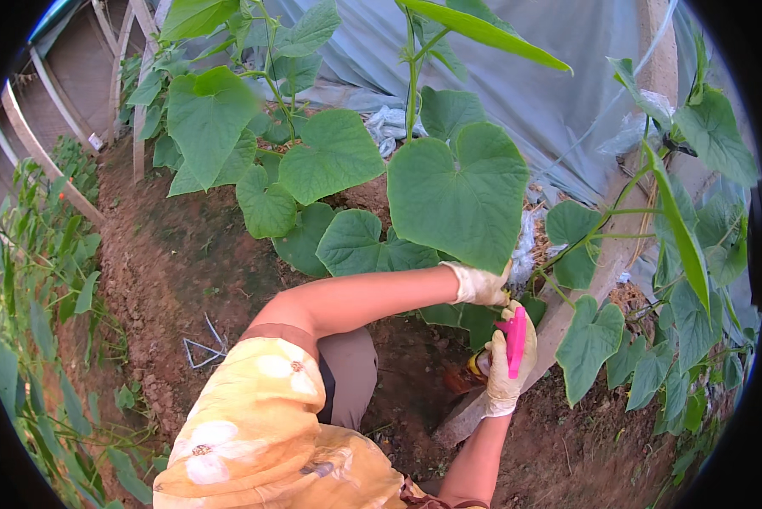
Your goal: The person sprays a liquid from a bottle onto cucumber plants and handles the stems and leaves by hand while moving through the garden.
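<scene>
My right hand (pixel 507 372), in a pale glove, grips a spray bottle by its neck. A bright pink trigger head (pixel 515 342) tops the bottle, and its amber body (pixel 462 380) points down to the left over the soil. Just above, my left hand (pixel 481 284), also gloved, reaches in beneath a broad cucumber leaf (pixel 458 191). Its fingertips are close to the nozzle and a small yellowish plant part. The leaf edge covers part of that hand, so its grip is unclear. More leaves (pixel 476 321) sit below my left wrist.
A concrete post (pixel 565 318) slants past my right hand. Cucumber vines (pixel 680 331) crowd the right side, and another row (pixel 50 305) grows at the left. Plastic sheeting (pixel 521 83) hangs behind the plants. A bent white wire or strip (pixel 204 347) lies on the soil (pixel 158 254).
</scene>
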The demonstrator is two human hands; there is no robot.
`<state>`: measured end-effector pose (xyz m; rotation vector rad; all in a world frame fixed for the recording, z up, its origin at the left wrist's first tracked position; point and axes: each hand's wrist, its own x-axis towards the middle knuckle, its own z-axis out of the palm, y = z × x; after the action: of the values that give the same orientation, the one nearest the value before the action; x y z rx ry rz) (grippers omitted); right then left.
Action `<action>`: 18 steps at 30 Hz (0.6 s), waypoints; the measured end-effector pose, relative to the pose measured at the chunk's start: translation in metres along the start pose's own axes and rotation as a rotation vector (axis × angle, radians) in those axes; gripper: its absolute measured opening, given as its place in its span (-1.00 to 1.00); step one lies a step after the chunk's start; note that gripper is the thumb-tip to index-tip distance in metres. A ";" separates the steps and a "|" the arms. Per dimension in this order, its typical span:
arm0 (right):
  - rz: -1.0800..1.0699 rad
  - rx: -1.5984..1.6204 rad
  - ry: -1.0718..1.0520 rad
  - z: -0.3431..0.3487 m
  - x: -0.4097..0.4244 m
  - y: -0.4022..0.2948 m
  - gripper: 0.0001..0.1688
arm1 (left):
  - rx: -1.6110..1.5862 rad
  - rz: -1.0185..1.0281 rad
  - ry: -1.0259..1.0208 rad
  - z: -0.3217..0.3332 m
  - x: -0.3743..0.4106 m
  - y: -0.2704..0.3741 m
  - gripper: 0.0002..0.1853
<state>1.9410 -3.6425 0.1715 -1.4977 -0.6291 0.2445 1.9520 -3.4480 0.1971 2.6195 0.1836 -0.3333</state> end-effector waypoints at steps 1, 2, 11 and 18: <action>0.014 0.014 0.004 -0.001 0.000 -0.003 -0.40 | 0.047 0.031 -0.036 -0.013 -0.028 0.003 -0.50; 0.011 0.044 -0.019 0.003 0.000 -0.006 -0.40 | 0.038 0.218 0.149 -0.023 -0.069 0.001 -0.62; -0.147 0.049 -0.307 0.027 0.007 -0.055 -0.49 | -0.521 -0.101 1.259 -0.153 -0.219 -0.111 -0.64; -0.215 0.050 -0.481 0.083 0.013 -0.103 -0.59 | 0.186 -0.358 0.770 -0.063 -0.194 -0.190 -0.23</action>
<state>1.8849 -3.5736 0.2703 -1.3148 -1.1519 0.4557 1.7423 -3.2655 0.2169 2.7553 0.9158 0.5905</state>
